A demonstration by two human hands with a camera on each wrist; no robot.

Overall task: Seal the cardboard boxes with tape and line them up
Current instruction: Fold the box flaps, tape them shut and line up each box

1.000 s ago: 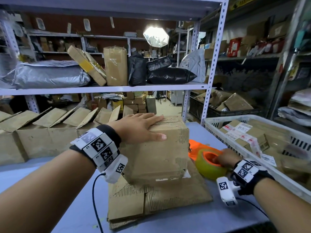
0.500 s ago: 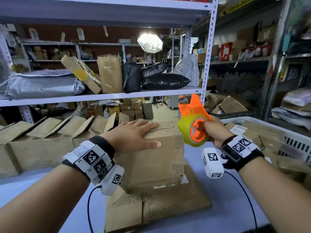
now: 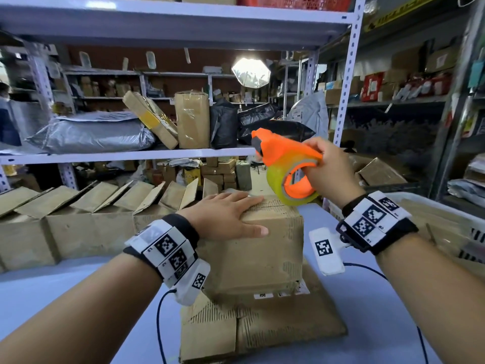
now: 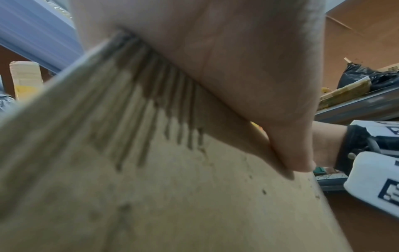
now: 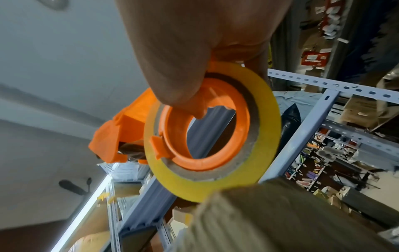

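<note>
- No brand or text readable anywhere: small white stickers at the base of the cardboard box (image 3: 262, 248) are too blurred to read; wristbands show only square black-and-white marker patterns.
- Far left: row of open boxes (image 3: 78, 214) along the back of the table (image 3: 65, 292), flaps up, packed side by side.
- Above them, shelf (image 3: 126, 155) with a silver mailer bag (image 3: 89, 135), two taped cartons and black bags.
- Left hand (image 3: 225, 219): flat, fingers straight, palm pressing the top of the cardboard box, thumb along its near top edge. Left wrist view confirms palm on cardboard.
- Cardboard box sits mid-table on a flattened cardboard sheet (image 3: 262, 329), flaps closed, seam visible on top.
- Right hand (image 3: 330, 169): fingers curled through the core of the orange tape dispenser (image 3: 283, 153), gripping it. Yellow tape roll (image 3: 296, 190) hangs just above the box's far right top corner; contact can't be confirmed.
- Dispenser's cutter end points up-left, away from the box.
- Right: white plastic crate (image 3: 472, 232) at the table edge, contents blurred.
- Upright shelf post (image 3: 349, 82) stands behind the dispenser.
</note>
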